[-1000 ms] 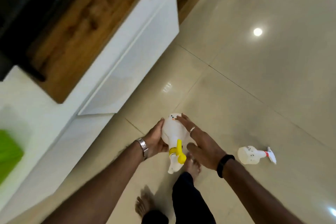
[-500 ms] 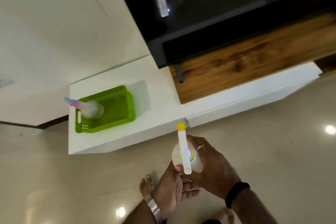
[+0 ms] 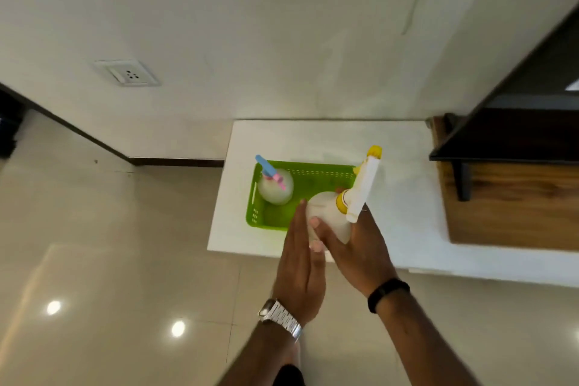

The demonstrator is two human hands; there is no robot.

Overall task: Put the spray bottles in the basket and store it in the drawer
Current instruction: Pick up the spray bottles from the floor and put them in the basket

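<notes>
A green plastic basket stands on the low white cabinet top. Inside it, at the left end, a white spray bottle with a blue and pink head stands upright. Over the basket's right half I hold a white spray bottle with a yellow collar and yellow-tipped white head. My right hand wraps its body from the right. The flat palm of my left hand presses against its left side. The basket's near right part is hidden behind the bottle and hands.
A dark TV on a wooden panel overhangs the cabinet at the right. The wall with a socket rises behind. Glossy floor tiles lie to the left and below. The cabinet's front runs off to the right.
The view has swung left and nearer to the cabinet. Both hands have carried the yellow-headed bottle from over the floor to above the basket's right half.
</notes>
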